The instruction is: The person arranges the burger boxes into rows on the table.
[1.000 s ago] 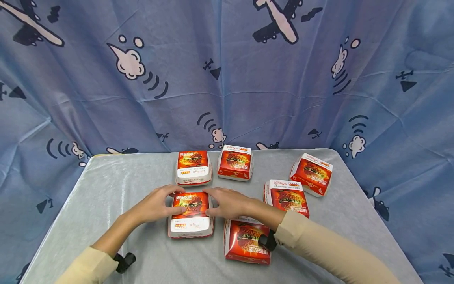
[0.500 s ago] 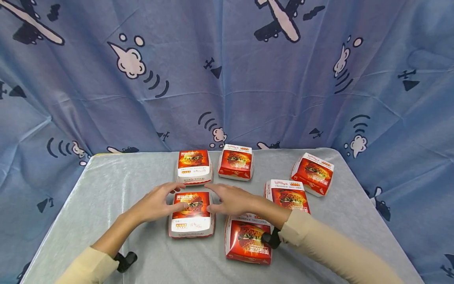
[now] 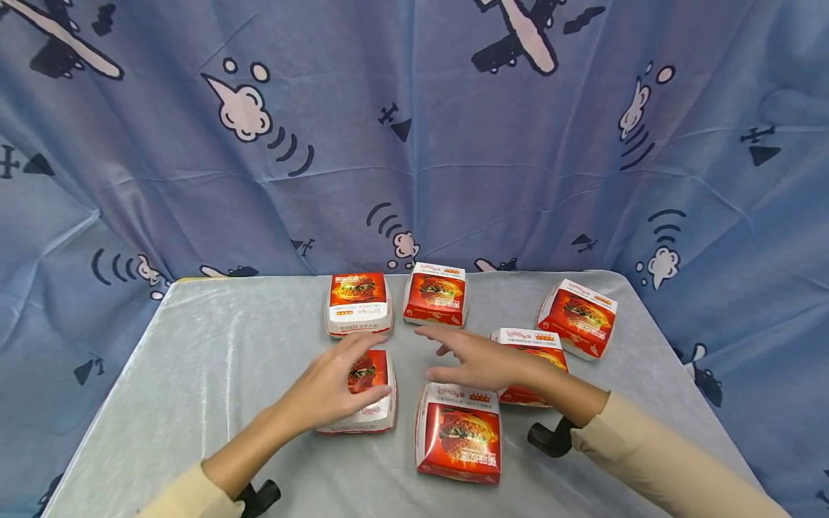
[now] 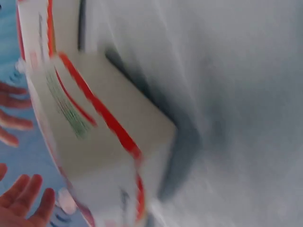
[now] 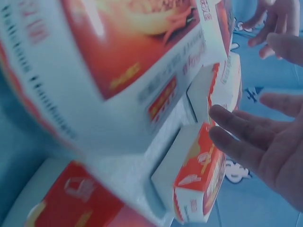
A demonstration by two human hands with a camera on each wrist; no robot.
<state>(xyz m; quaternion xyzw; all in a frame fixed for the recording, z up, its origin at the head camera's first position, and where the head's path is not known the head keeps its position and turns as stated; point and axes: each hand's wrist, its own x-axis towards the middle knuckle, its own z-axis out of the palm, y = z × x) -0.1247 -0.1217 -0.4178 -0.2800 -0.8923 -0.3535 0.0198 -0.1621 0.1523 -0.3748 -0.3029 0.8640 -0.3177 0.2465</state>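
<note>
My left hand point(image 3: 330, 388) hovers over the front-left burger box point(image 3: 378, 417), its fingers loosely spread and holding nothing. Part of that box's red lid and white front shows past the hand. In the left wrist view, the white side of a burger box point(image 4: 99, 156) fills the middle. My right hand point(image 3: 482, 360) is off to the right, above the gap behind the front-middle burger box point(image 3: 458, 435), fingers relaxed and apart. Beneath its wrist lies a further burger box point(image 3: 534, 394), partly hidden. The right wrist view shows the right hand point(image 5: 274, 142) with nothing in its fingers.
Along the back of the grey cloth-covered table point(image 3: 194, 360) stand two burger boxes, one white-fronted box point(image 3: 358, 306) and one red-fronted box point(image 3: 437, 295). Another box point(image 3: 578, 319) sits turned at an angle at the right. A blue curtain point(image 3: 414, 144) hangs behind.
Both hands have left the sides of the front-left burger box. They have moved rightward, the right hand farther. The boxes keep their places, and the head view has shifted slightly.
</note>
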